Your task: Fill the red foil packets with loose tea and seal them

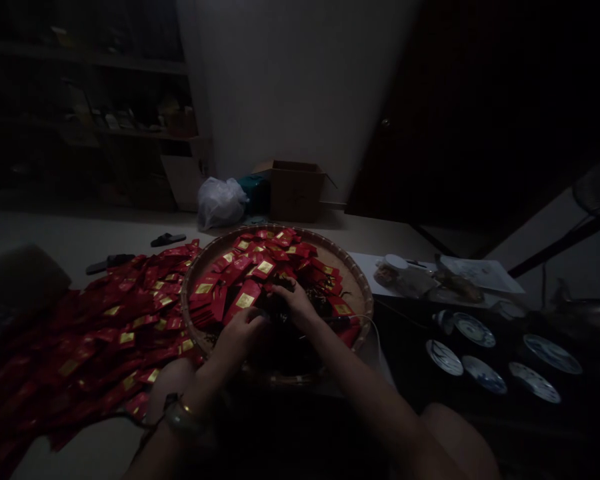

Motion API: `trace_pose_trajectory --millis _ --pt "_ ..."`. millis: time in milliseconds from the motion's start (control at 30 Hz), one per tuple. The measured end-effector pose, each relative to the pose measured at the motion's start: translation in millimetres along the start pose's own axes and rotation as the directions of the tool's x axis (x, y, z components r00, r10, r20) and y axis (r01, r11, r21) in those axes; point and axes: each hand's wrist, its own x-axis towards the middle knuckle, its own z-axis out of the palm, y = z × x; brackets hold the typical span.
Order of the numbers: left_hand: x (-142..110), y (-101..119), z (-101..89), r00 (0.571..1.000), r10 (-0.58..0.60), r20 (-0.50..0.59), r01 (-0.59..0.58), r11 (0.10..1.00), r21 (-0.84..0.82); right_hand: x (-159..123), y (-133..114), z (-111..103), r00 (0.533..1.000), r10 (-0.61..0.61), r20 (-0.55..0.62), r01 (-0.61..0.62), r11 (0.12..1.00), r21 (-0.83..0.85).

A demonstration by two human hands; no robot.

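A round woven basket [360,283] sits on the floor in front of me, holding many small red packets with gold labels [265,267] and a dark loose heap near its front. My left hand [240,333] is curled at the basket's front, fingers closed on a red packet [244,300]. Touching it, my right hand [295,300] reaches into the basket's middle with fingers bent over the dark heap; what it grips is too dark to name. A watch [180,417] and bracelet are on my left wrist.
A large spread of red packets [105,333] covers the floor to the left. Several blue-and-white small plates [485,373] lie on a dark surface at right. A cardboard box [295,190] and white plastic bag [220,200] stand by the back wall. Sandals [167,239] lie at far left.
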Motion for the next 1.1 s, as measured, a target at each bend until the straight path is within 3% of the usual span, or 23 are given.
trace_pose_trajectory --millis 67,133,300,433,567,700,800,867,1000,1100 --pt "3 0 8.0 0.999 0.049 -0.021 -0.049 0.999 0.018 -7 -4 11 1.0 0.016 -0.02 -0.014 0.996 0.086" --pt "3 -1 13.4 0.994 0.109 -0.03 -0.108 0.993 0.041 -14 -4 17 0.999 -0.004 -0.034 0.007 0.998 0.063" --pt "1 -12 13.8 0.959 0.285 0.003 -0.284 0.954 0.092 -26 -4 18 0.988 -0.153 -0.008 0.146 0.957 -0.25" --pt "3 -22 6.1 0.895 0.445 0.04 -0.447 0.889 0.104 -29 -10 15 0.97 -0.196 0.144 0.241 0.856 -0.458" --pt "5 -27 0.0 0.858 0.51 0.052 -0.51 0.838 0.194 -27 -19 8 0.936 -0.161 0.314 0.319 0.765 -0.559" --pt "7 -25 -0.2 0.835 0.55 0.02 -0.531 0.796 0.29 -29 -33 0 0.86 -0.106 0.5 0.438 0.655 -0.615" --pt "7 -23 0.7 0.804 0.594 -0.027 -0.555 0.767 0.323 -31 -41 -4 0.792 -0.065 0.607 0.539 0.544 -0.644" --pt "7 -21 0.8 0.788 0.615 -0.037 -0.576 0.756 0.31 -31 -45 -5 0.772 -0.007 0.635 0.574 0.436 -0.693" --pt "5 -19 2.7 0.764 0.644 -0.036 -0.617 0.747 0.25 -34 -55 -1 0.789 0.174 0.589 0.569 0.155 -0.808" --pt "5 -18 7.3 0.745 0.664 -0.067 -0.636 0.737 0.229 -43 -63 12 0.831 0.268 0.488 0.522 -0.071 -0.85"
